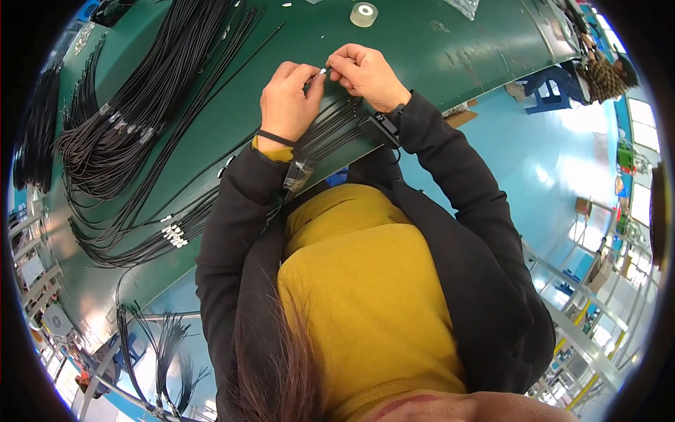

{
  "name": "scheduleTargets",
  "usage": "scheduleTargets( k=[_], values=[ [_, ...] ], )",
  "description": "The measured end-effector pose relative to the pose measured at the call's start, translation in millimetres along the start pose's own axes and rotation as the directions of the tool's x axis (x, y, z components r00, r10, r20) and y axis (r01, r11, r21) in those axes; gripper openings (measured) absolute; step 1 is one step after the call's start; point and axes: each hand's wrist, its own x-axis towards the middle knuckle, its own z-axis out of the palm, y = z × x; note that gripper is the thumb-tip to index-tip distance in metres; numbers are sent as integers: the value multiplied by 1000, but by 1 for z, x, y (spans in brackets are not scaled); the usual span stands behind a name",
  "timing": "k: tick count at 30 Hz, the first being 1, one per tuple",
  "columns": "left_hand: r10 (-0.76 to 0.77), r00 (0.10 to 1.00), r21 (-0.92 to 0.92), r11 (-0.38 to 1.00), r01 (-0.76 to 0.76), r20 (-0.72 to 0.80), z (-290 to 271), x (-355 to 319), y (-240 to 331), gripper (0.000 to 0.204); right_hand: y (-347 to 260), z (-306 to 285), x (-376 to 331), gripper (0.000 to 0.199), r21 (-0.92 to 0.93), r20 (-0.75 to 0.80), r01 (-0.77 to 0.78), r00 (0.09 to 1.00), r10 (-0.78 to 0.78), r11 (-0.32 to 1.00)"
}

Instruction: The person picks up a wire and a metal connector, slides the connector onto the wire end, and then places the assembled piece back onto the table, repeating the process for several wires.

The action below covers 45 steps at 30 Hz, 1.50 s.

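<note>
Above the table's near part, my left hand (288, 102) is closed in a pinch on a thin black cable. At its fingertips shows a small white piece (322, 72), perhaps a tag or sleeve; its exact kind is too small to tell. Close by on the right, my right hand (369, 77) is also pinched, fingertips meeting the dark cable end beside the white piece. Several black cables (330, 130) lie side by side under both hands, running left to a cluster of white tags (174, 235). My fingers hide most of what they grip.
A big bundle of black cables (162, 70) covers the green table (422, 63) at left. A roll of clear tape (363, 14) stands at the far side. More cables (165, 352) hang below the table's left end. A person (605, 77) sits at far right near a blue stool (548, 98).
</note>
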Motion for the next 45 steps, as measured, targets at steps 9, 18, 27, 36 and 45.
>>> scheduleTargets(
  k=[9,18,27,36,45],
  values=[
    [-162,985,291,946,141,51,-109,-68,-46,5,23,-38,18,22,-539,-32,53,996,-84,841],
    [-236,971,564,806,180,27,-235,-156,-89,10,36,-34,20,18,-882,72,217,939,-336,419],
    [-340,935,539,809,236,102,-258,-163,-77,12,17,-25,-6,13,-783,267,255,962,-64,567],
    [-551,781,636,722,271,294,-252,-131,-89,9,13,-37,-14,16,-816,424,397,905,-32,420],
    [-194,977,746,663,61,92,-218,-106,-129,18,-11,-49,4,29,-160,-16,-248,968,249,955]
  ],
)
